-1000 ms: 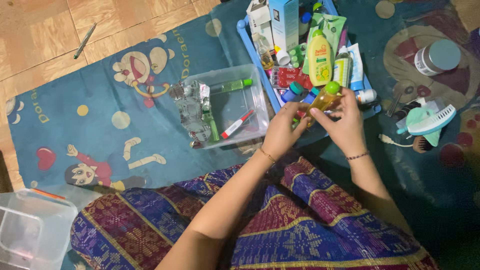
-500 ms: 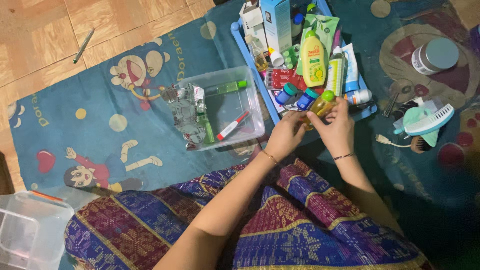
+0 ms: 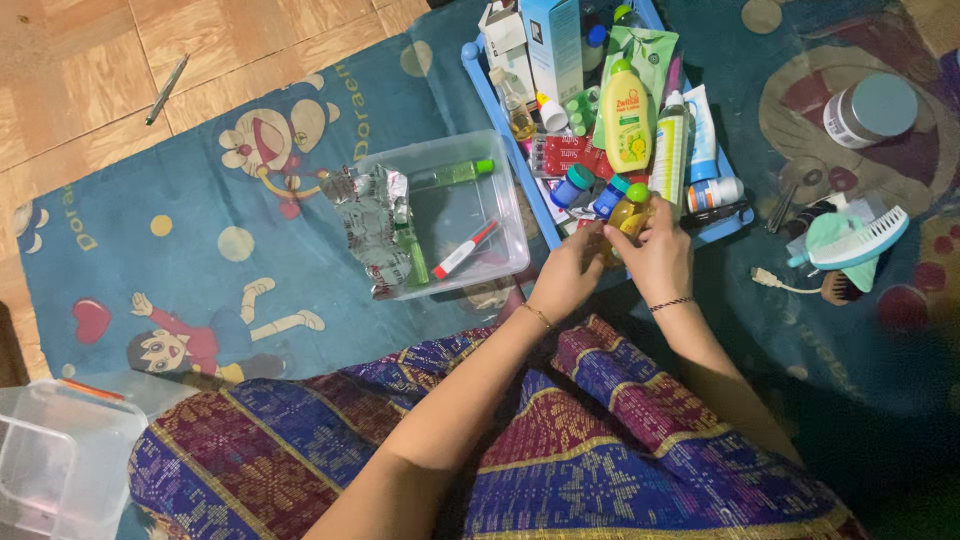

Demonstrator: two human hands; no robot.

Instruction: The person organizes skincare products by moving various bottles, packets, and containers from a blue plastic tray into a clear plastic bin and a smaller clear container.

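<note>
Hands sit together at the near edge of the blue tray [image 3: 478, 75], and I read the risk from there. My right hand [image 3: 655, 262] pinches a small amber bottle [image 3: 630, 212] with a green cap, fingertips closed round its body; the bottle hangs over the tray's crowded near corner. My left hand [image 3: 567, 275] is curled beside it, fingers touching the bottle's lower end or something just under it; I cannot tell which. The bottle looks slick and the hold is by the fingertips only, so I judge it could slip and knock over the two blue-capped vials [image 3: 590, 190] standing just beyond. Farther in, the yellow bottle [image 3: 625, 118] and a slim spray bottle [image 3: 670, 145] stand tight together, leaving little room to set anything down. To the left, a clear tub [image 3: 500, 185] holds a red-capped marker [image 3: 466, 250], with foil packs [image 3: 375, 225] draped over its rim.
</note>
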